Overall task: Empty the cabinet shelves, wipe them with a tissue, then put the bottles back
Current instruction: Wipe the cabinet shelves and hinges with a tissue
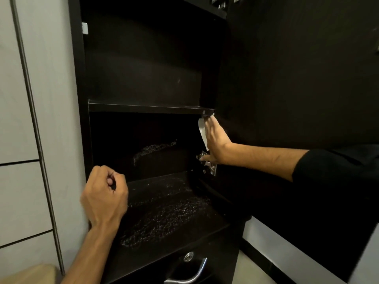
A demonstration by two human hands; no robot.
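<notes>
1. The black cabinet is empty: I count no bottles. So emptying looks done, and putting back is left.
2. Wiping is going on. The right hand, at middle right, presses one white tissue flat on the inside wall.
3. The left hand, lower left, is a fist holding nothing.
4. I count two shelves: upper shelf, wet-looking lower shelf.

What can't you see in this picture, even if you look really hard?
- Most of the tissue, head view: the right hand presses flat over it against the cabinet's right wall.
- The left hand's palm: curled fingers hide whether anything is inside.
- The bottles: none in frame.
- The back of the lower shelf: too dark to make out.
- The drawer handle: cut off by the bottom edge.
</notes>
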